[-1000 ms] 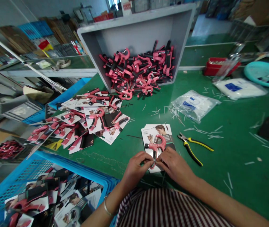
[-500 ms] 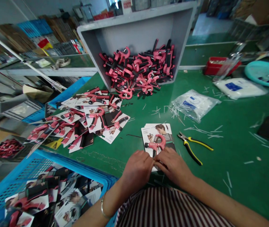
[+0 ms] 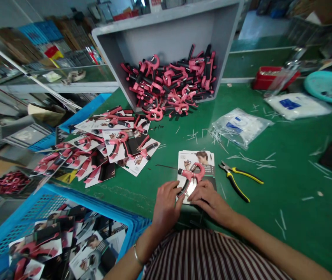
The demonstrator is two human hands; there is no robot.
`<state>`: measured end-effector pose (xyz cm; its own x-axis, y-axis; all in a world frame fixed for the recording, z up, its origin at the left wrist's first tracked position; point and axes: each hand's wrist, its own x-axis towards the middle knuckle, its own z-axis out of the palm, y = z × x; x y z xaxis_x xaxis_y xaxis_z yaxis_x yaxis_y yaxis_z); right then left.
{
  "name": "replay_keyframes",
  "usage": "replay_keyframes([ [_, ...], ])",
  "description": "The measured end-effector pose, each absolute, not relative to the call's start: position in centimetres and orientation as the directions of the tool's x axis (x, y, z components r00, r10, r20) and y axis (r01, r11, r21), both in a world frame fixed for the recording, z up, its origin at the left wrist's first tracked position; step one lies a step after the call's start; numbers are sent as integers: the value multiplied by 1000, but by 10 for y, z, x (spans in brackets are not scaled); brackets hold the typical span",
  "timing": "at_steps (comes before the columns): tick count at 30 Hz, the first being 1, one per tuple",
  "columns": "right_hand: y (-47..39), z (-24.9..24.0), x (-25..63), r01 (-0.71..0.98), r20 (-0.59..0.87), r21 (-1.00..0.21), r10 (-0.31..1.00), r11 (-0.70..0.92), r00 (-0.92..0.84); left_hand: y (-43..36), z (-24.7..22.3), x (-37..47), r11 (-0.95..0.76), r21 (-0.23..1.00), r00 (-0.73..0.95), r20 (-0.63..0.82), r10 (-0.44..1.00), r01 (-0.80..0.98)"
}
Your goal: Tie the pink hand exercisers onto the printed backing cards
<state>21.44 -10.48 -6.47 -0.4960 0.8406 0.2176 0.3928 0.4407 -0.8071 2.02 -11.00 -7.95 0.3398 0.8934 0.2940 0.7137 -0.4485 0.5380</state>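
A pink and black hand grip (image 3: 193, 173) lies on a small stack of printed cards (image 3: 209, 159) at the table's front. My left hand (image 3: 167, 202) has its fingers round the grip's lower left handle. My right hand (image 3: 211, 200) rests at the lower right of the cards, fingers bent over the other handle, which is mostly hidden. Yellow and black pliers (image 3: 238, 179) lie open to the right of the cards.
A tipped grey crate (image 3: 166, 39) of pink grips stands behind. Carded grips (image 3: 122, 146) are piled left, above a blue basket (image 3: 90, 208) of more. White ties and plastic bags (image 3: 241, 126) lie right, near a red box (image 3: 266, 77) and turquoise tray (image 3: 323, 83).
My hands have moved apart from their meeting point over the grip. The card stack and grip have shifted slightly right, and more of the handles shows.
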Motion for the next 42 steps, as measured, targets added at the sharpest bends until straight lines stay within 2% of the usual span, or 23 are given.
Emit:
replay_keyframes([
  [2,-105,-66,222,379,235,-805,833,456,-501,-109,-80,18,-413,567,303,283,910,712],
  [5,-103,-65,256,531,239,-748,908,399,-345,-105,-68,9,-241,753,192,153,969,613],
  [7,-101,-65,291,751,214,-604,962,269,-172,-99,-54,0,-31,908,108,-16,994,419],
  [8,-99,-67,309,852,189,-490,977,183,-101,-94,-48,-3,85,954,77,-111,991,288],
  [10,-96,-72,340,961,92,-272,995,49,-25,-86,-38,-5,295,955,63,-296,953,11],
  [12,-91,-76,360,984,-25,-179,999,16,-20,-79,-34,1,465,863,170,-437,884,-199],
  [14,-87,-74,367,969,-130,-247,991,-14,-19,-74,-34,13,566,768,320,-477,818,-301],
  [16,-87,-65,366,875,-271,-466,962,-128,-3,-72,-37,22,565,753,371,-445,815,-337],
  [18,-93,-52,360,608,-416,-740,906,-286,-79,-71,-38,27,472,819,305,-381,873,-326],
  [20,-105,-39,350,268,-465,-877,847,-400,-257,-71,-35,27,367,899,243,-311,919,-239],
  [22,-116,-26,336,89,-460,-877,773,-471,-437,-71,-31,24,268,957,206,-241,948,-112],
  [25,-123,-12,313,74,-466,-825,599,-561,-651,-70,-23,24,159,986,191,-164,968,41],
  [27,-120,-6,303,85,-457,-803,518,-590,-723,-70,-19,25,120,987,203,-139,969,104],
  [38,-94,-4,299,185,-489,-767,372,-615,-789,-72,-12,20,-47,938,344,-79,936,343],
  [40,-94,-7,298,187,-505,-756,377,-627,-777,-73,-13,20,-18,946,346,-101,933,324],
  [42,-98,-10,295,180,-501,-782,428,-597,-752,-74,-15,19,79,970,331,-155,931,232],
])
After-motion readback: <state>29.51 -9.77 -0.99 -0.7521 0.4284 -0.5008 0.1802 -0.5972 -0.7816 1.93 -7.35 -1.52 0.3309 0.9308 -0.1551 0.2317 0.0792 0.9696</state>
